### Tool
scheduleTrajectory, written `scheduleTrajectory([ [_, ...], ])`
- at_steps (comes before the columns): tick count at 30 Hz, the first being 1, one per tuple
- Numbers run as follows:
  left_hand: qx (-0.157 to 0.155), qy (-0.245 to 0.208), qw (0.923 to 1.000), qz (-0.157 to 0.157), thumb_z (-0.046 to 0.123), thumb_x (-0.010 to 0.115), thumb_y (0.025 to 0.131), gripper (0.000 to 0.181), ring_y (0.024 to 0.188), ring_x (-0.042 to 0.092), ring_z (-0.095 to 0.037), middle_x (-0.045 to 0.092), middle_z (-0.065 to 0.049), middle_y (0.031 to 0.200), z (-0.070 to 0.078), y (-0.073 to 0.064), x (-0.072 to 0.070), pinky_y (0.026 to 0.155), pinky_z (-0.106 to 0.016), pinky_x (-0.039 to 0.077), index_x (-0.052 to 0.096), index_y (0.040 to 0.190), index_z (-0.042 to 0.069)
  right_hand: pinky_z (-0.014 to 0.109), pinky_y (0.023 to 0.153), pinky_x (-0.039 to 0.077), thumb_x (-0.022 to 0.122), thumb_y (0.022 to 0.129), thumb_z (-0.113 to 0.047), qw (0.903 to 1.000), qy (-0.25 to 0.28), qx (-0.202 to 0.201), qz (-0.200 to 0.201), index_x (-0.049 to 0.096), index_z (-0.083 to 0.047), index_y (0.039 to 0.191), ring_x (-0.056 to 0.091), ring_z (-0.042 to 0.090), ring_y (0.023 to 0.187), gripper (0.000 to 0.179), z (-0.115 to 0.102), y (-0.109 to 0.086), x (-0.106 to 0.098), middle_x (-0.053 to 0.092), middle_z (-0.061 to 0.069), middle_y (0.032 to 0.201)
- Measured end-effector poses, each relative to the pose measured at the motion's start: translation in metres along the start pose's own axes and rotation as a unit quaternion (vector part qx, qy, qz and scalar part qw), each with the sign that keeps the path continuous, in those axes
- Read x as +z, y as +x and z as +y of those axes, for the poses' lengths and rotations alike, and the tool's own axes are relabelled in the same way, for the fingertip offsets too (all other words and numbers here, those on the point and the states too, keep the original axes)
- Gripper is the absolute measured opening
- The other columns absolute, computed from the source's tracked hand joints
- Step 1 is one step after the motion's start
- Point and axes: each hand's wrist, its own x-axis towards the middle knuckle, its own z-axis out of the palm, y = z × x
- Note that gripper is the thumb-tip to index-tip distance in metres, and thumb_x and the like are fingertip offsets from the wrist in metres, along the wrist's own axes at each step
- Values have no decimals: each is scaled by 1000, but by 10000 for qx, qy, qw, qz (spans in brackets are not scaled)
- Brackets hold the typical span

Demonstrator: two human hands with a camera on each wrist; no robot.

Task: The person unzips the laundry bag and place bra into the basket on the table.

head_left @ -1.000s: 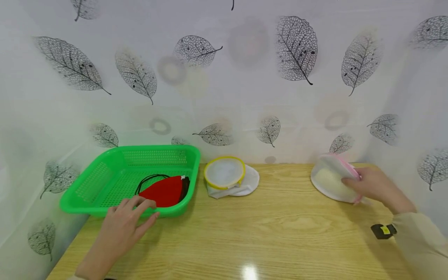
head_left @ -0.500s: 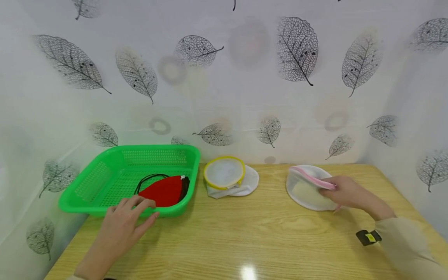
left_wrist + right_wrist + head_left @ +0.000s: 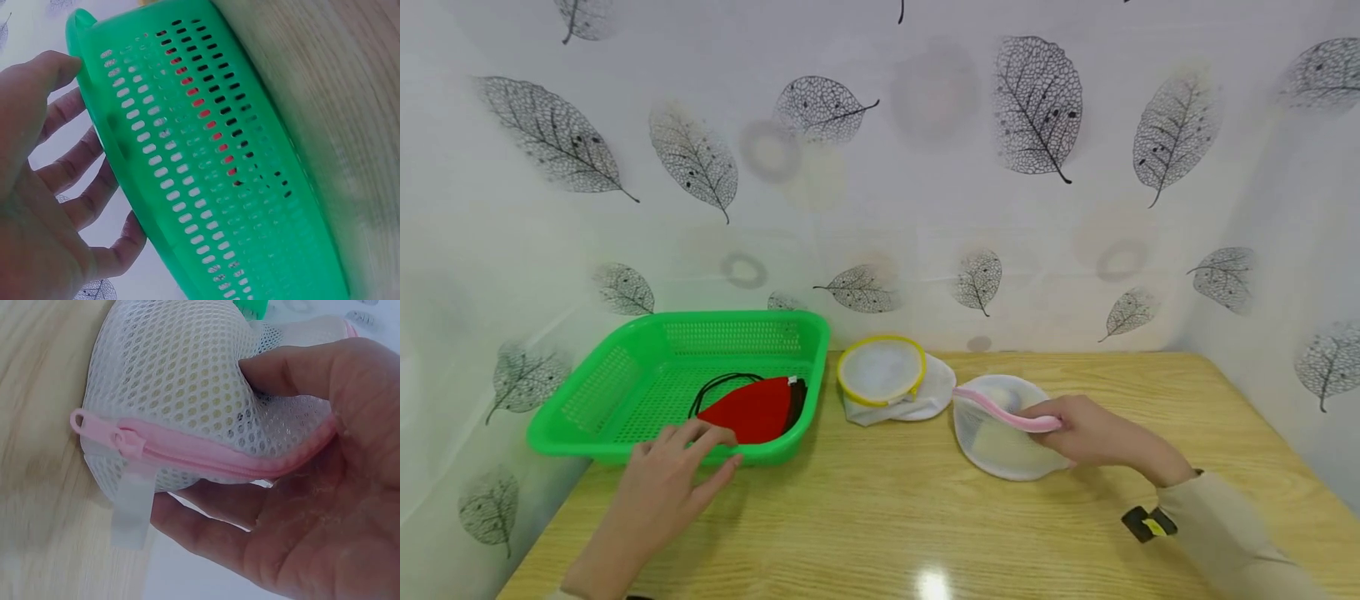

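Fingers point(image 3: 290, 369) of your right hand point(image 3: 1093, 433) are clamped on the rim of a white mesh laundry bag point(image 3: 1000, 450), the thumb pressing into the mesh from one side and the other fingers curled under from the opposite side. Your right forearm, in a beige sleeve point(image 3: 1225, 529), comes in from the lower right and slants away to the left, with the back of the hand uppermost in the head view. Below the cuff you have a black strap point(image 3: 1148, 523) with a yellow patch.

You have the bag right of centre over the tabletop point(image 3: 880, 508), its pink zipper point(image 3: 206, 459) running along the edge you grip; the zipper pull point(image 3: 97, 430) and a pale tag point(image 3: 132, 506) stick out at the far end. Something pale yellow shows through the mesh. Whether the underside touches the wood, you cannot tell from these views.

Your left hand point(image 3: 666, 479) reaches in from the lower left, palm down, its fingers spread apart and resting loosely over the near rim of a green plastic basket point(image 3: 658, 329). Inside, toward the basket's right end, lies a red pouch point(image 3: 748, 412) with a black cord. Between basket and laundry bag sits a yellow-edged white bag point(image 3: 882, 371).
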Motion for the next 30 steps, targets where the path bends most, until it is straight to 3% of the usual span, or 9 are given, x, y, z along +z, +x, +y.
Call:
scheduleTrajectory([
  [5, 59, 18, 10000, -76, 26, 85, 80, 28, 86, 64, -24, 69, 4, 100, 3, 1, -1, 61, -50, 49, 71, 104, 25, 21, 66, 45, 65, 96, -10, 9989, 286, -154, -343, 75, -12, 121, 53, 1, 73, 28, -10, 6, 9, 75, -1, 102],
  [11, 96, 19, 9999, -38, 26, 85, 79, 29, 85, 64, -23, 68, 5, 99, 4, 0, 0, 61, -50, 49, 71, 104, 25, 21, 65, 45, 67, 95, -11, 9979, 322, -358, -434, 76, -14, 121, 50, 0, 70, 27, -20, 10, 18, 75, -4, 100],
  [14, 208, -91, 9997, 23, 23, 86, 78, 31, 86, 64, -22, 68, 7, 99, 5, 3, 1, 62, -46, 47, 71, 105, 25, 21, 65, 45, 68, 95, -11, 9979, 293, -370, -444, 77, -17, 119, 49, 0, 68, 26, -25, 11, 21, 72, -7, 92],
  [17, 512, -382, 9976, 250, 22, 85, 79, 27, 87, 64, -19, 68, 9, 98, 10, 10, 6, 64, -41, 46, 72, 102, 24, 20, 61, 45, 67, 95, -12, 9977, 327, -369, -460, 77, -16, 118, 48, -1, 64, 26, -28, 11, 21, 68, -9, 85],
  [20, 1023, -845, 9895, 579, 35, 71, 96, 15, 86, 64, -15, 68, 9, 97, 23, 22, 11, 66, -35, 47, 72, 99, 20, 20, 55, 42, 66, 96, -15, 9974, 396, -366, -486, 77, -17, 109, 42, -2, 58, 17, -30, 13, 22, 58, -12, 74],
  [23, 1542, -1256, 9775, 699, 46, 48, 106, 37, 84, 62, -11, 68, 8, 96, 43, 35, 15, 66, -28, 48, 72, 99, 19, 20, 52, 41, 67, 98, -22, 9975, 432, -273, -481, 72, -18, 92, 41, -2, 56, 9, -31, 15, 21, 48, -13, 67],
  [24, 1679, -1390, 9737, 660, 45, 49, 106, 36, 84, 62, -11, 68, 8, 97, 51, 39, 17, 67, -27, 49, 72, 100, 18, 20, 53, 41, 66, 98, -25, 9977, 432, -208, -482, 69, -19, 87, 41, -2, 56, 13, -31, 16, 21, 46, -13, 66],
  [27, 1981, -1674, 9649, 408, 30, 69, 98, 13, 87, 63, -10, 68, 7, 98, 75, 47, 24, 71, -24, 52, 72, 103, 18, 21, 54, 45, 66, 99, -31, 9977, 477, 14, -479, 65, -17, 82, 45, 0, 58, 23, -31, 18, 19, 45, -11, 66],
  [30, 2168, -1860, 9583, 58, 20, 81, 87, 24, 93, 65, -10, 69, 6, 103, 99, 55, 32, 79, -26, 56, 72, 109, 18, 27, 53, 52, 63, 101, -32, 9948, 802, 259, -567, 69, -13, 89, 54, 5, 56, 23, -31, 21, 18, 43, -7, 67],
])
